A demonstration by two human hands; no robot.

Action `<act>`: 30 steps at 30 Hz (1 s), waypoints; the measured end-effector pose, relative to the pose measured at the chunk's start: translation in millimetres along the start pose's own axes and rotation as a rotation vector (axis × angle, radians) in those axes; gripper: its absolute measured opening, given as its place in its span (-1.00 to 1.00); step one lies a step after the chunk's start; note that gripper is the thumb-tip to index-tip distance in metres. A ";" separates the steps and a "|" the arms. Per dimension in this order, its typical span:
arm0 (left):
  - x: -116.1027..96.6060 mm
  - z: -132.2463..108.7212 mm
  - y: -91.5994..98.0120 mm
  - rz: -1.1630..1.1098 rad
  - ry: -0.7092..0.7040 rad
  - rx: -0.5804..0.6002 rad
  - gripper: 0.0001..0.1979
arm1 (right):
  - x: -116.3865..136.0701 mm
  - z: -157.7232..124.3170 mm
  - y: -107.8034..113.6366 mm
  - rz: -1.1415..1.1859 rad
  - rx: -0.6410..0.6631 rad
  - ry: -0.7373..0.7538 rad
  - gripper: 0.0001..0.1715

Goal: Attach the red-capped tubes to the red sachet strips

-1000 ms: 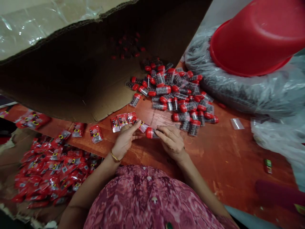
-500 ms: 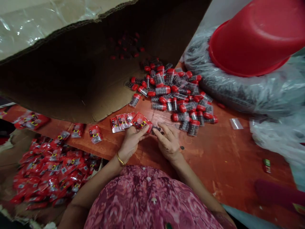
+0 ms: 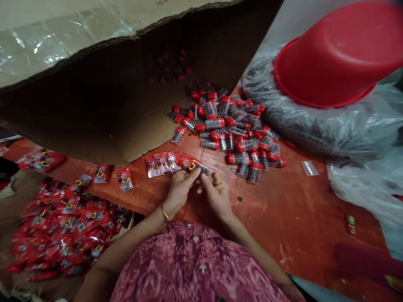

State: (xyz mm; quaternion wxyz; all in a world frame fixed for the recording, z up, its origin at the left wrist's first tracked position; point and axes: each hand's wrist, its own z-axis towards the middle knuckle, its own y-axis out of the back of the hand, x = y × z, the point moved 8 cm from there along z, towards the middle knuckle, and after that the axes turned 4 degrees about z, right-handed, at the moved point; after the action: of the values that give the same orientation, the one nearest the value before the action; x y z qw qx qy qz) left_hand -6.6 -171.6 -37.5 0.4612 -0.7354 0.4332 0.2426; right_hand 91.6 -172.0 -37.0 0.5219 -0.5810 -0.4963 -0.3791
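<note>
My left hand (image 3: 179, 191) and my right hand (image 3: 217, 193) meet at the middle of a red-brown table (image 3: 299, 209). Both pinch a small red printed packet (image 3: 197, 166) with a clear vial of dark pellets inside it. A short row of similar red packets (image 3: 162, 162) lies just left of my left hand. Beyond my hands lies a heap of red-capped clear vials (image 3: 233, 130) filled with dark pellets.
A big open cardboard box (image 3: 94, 109) lies on its side at the back left. Many filled red packets (image 3: 63, 226) are piled at the lower left. A red plastic basin (image 3: 336, 54) rests on clear plastic bags (image 3: 346, 126) at the right. One empty clear sachet (image 3: 309, 167) lies on the table.
A red-capped vial that my right hand held beside the packet has gone into the packet. Both hands have drawn closer together and now pinch the packet.
</note>
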 end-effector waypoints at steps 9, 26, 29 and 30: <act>-14.3 0.3 17.3 0.097 -0.006 -0.035 -0.69 | 8.5 3.3 -22.4 -0.063 0.341 -0.072 -0.55; -63.5 -87.5 201.2 -0.037 -0.037 -0.805 -0.84 | 52.0 4.4 143.4 -1.445 -0.543 0.333 -0.49; -85.9 -109.0 221.9 -0.094 -0.181 -0.972 -0.79 | 35.1 4.1 129.4 -1.462 -0.445 0.358 -0.48; -91.5 -112.5 222.2 -0.091 -0.201 -0.982 -0.79 | 32.9 3.1 121.7 -1.456 -0.428 0.378 -0.47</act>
State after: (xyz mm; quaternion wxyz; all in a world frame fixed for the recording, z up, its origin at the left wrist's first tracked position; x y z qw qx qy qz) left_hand -249.1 -278.1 -20.9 0.1102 -0.8567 0.1890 0.4671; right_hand 216.9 -158.4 -34.0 0.0941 -0.1227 -0.5711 -0.8062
